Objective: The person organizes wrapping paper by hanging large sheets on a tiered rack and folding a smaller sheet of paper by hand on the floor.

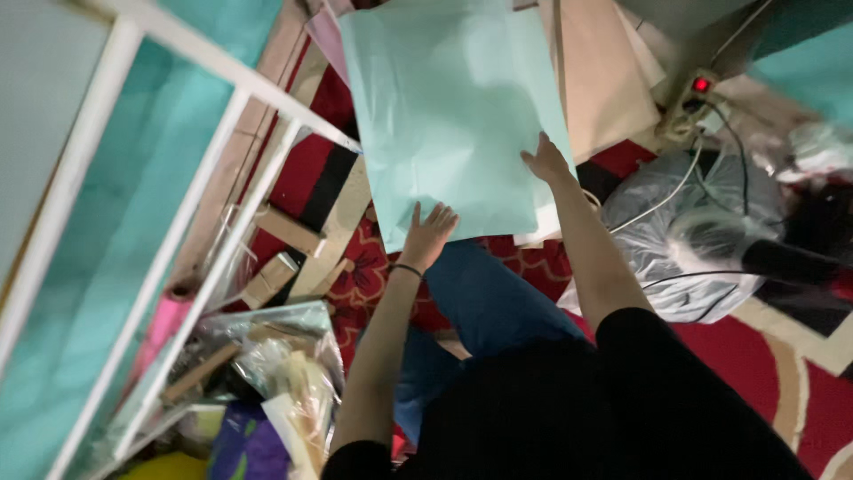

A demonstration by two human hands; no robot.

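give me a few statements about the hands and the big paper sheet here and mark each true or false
1. Both hands lie flat on the mint green paper sheet. True: the left hand is at its near edge, the right hand at its right side.
2. The left wrist is bare. False: it wears a thin dark band.
3. The power strip shows a red light. True.
4. The grey plastic bag lies on top of the sheet. False: it lies apart, to the right on the red carpet.
5. The right hand holds scissors. False: its fingers are open on the paper.
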